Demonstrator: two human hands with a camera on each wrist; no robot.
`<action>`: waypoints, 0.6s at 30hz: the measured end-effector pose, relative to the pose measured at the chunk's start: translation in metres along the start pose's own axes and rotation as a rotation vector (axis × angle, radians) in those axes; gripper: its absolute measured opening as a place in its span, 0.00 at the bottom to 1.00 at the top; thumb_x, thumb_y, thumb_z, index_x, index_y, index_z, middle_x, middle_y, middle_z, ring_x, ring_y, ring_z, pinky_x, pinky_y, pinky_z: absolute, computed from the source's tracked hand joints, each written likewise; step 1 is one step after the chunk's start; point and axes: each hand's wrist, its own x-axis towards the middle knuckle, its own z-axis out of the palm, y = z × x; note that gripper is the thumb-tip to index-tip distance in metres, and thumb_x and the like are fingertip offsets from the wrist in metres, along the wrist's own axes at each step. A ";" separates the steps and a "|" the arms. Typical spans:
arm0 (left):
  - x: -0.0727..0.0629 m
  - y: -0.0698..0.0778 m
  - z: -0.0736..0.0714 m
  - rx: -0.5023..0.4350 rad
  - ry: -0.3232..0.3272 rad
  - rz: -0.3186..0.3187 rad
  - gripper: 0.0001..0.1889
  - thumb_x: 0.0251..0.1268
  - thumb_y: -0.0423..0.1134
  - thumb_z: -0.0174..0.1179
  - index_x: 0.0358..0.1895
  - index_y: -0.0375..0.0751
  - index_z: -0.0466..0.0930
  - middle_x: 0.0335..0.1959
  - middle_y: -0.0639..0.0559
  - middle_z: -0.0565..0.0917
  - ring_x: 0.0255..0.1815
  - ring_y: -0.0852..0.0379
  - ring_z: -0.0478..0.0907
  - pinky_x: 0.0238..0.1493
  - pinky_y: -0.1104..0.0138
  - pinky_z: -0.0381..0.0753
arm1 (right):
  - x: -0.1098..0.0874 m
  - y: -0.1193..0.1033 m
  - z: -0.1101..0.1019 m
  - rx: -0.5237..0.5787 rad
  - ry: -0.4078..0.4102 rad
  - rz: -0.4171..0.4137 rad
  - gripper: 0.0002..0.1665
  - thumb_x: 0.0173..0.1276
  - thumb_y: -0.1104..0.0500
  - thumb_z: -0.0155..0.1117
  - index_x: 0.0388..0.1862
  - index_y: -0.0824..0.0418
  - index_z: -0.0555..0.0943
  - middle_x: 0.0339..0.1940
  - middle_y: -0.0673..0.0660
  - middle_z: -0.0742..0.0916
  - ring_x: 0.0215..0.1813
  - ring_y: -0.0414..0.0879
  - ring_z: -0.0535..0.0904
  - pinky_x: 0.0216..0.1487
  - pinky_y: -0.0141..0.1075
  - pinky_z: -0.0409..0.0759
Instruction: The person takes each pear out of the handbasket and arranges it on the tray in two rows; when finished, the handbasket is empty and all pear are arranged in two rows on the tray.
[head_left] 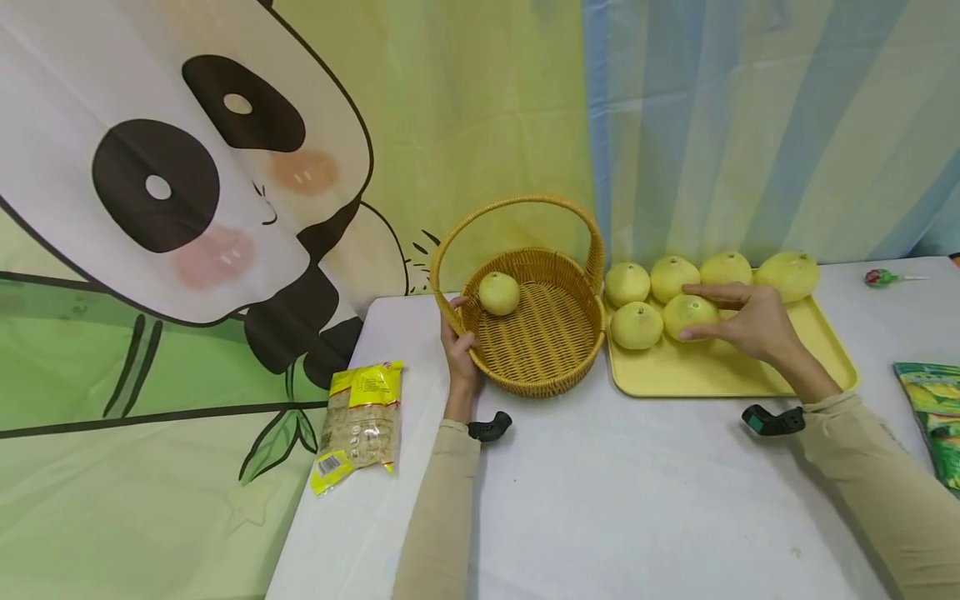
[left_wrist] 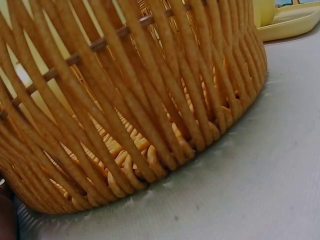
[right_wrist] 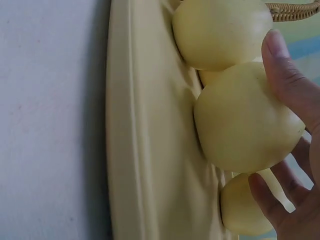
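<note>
At the left rim of a wicker basket, by the foot of its tall handle, my left hand grips the side. One pale yellow melon lies inside the basket toward the left. My right hand holds a melon in the front row on the yellow tray, thumb on one side and fingers on the other. In the right wrist view this melon is close to its neighbours. Several other melons share the tray. The left wrist view shows mostly the basket's woven wall.
A clear and yellow bag of dry food lies left of the basket. Right of the tray are a wrapped lollipop and a green packet. A printed panda curtain hangs behind the white table.
</note>
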 end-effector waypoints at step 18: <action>-0.001 0.000 0.000 -0.048 -0.006 0.015 0.40 0.40 0.22 0.42 0.69 0.28 0.68 0.74 0.33 0.68 0.75 0.40 0.63 0.72 0.47 0.60 | 0.031 -0.118 0.036 -0.002 -0.067 -0.466 0.28 0.51 0.59 0.87 0.53 0.60 0.92 0.49 0.57 0.94 0.53 0.56 0.90 0.57 0.39 0.84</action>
